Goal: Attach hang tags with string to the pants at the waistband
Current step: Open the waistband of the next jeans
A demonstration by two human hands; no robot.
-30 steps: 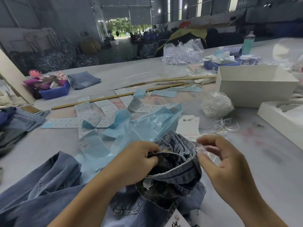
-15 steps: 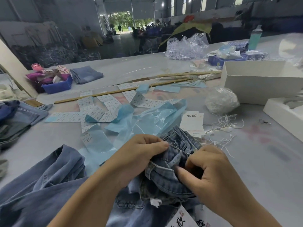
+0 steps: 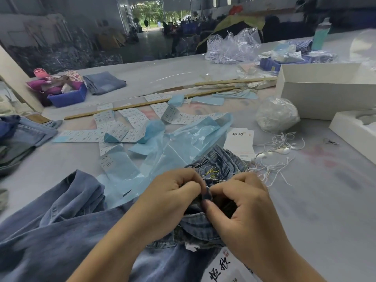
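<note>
The wide pale grey work surface (image 3: 317, 200) fills the view. Across its 7 to 6 o'clock part lies the pair of blue denim pants (image 3: 61, 226), legs rumpled toward 8 o'clock and the bunched waistband (image 3: 200, 222) raised at the middle, near 6 o'clock. At 2 o'clock stands an open white cardboard box (image 3: 325, 98), with a white box lid (image 3: 350, 129) just beside it at 3 o'clock. Crumpled light blue plastic sheeting (image 3: 183, 143) lies just beyond the waistband, toward 12 o'clock, among strips of white printed labels (image 3: 114, 129). The left hand (image 3: 173, 198) is closed, its fingertips pinching the denim at the waistband's top edge. The right hand (image 3: 242, 204) is closed too, thumb and fingers pinching the same fold, nearly touching the left; whether a string lies between them cannot be told. A white hang tag with black characters (image 3: 241, 143) lies flat at 1 o'clock of the hands, and another white hang tag (image 3: 221, 269) shows below the right wrist. A loose tangle of white strings (image 3: 278, 151) lies right of the flat tag.
</note>
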